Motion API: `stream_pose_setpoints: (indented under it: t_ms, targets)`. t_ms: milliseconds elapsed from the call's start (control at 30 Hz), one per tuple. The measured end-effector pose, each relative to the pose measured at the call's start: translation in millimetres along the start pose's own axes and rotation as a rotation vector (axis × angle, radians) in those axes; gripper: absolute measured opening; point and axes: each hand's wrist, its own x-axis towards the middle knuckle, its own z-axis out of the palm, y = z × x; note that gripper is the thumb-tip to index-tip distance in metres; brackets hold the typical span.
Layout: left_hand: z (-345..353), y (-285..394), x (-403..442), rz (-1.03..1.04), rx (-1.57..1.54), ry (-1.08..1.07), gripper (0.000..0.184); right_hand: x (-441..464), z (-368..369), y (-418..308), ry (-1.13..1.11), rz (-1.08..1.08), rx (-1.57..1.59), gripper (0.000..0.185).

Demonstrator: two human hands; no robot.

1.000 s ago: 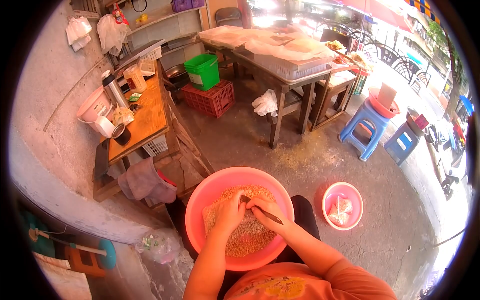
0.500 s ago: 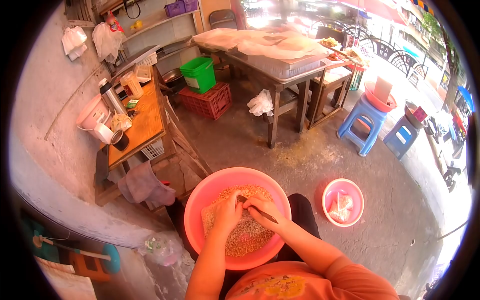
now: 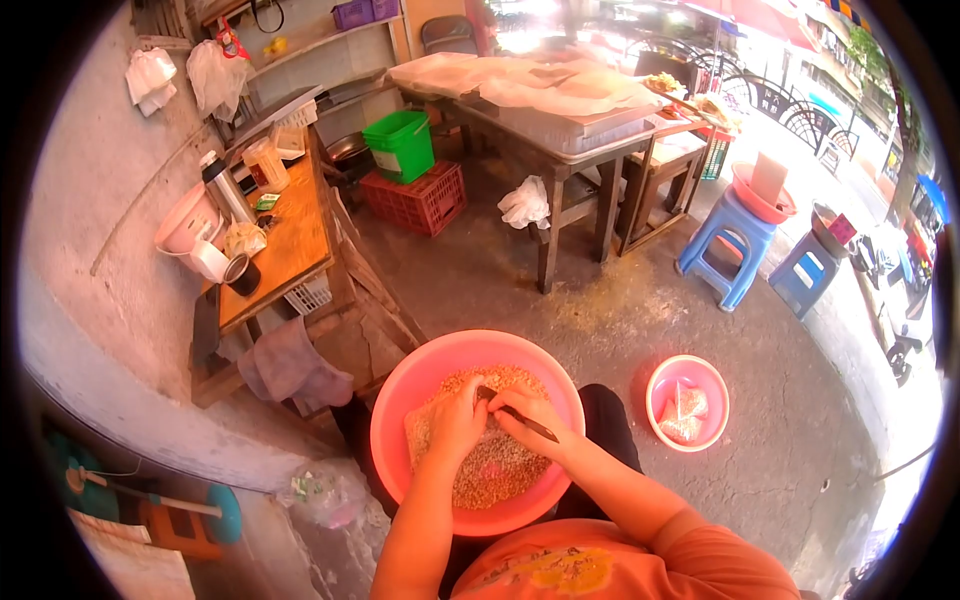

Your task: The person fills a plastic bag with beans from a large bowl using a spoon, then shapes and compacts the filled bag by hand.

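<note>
On my lap sits a large pink basin with small tan grains or beans in it. Above the grains my hands meet. My right hand is closed around a dark brown, narrow stick-like tool, which slants from between the hands down to the right. My left hand is closed with its fingertips against the tool's upper end; what it pinches is hidden. A pale, see-through patch, perhaps a plastic bag, shows beside my left hand among the grains.
A smaller pink basin with filled clear bags stands on the floor at right. To the left is a wooden table holding a thermos and cups. A sheet-covered table, red crate and blue stool stand ahead.
The whole view has shifted very slightly. My hands and the brown tool keep nearly the same place over the basin, with only a small change at the fingertips.
</note>
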Motion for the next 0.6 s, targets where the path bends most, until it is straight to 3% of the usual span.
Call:
stream_pose_setpoints:
  t_ms: [600]
  targets:
    - [-5.0,2.8,2.8,-0.035,-0.018,-0.069,0.039,2.0,-2.5,-4.2,-0.008,0.031,-0.014,0.012]
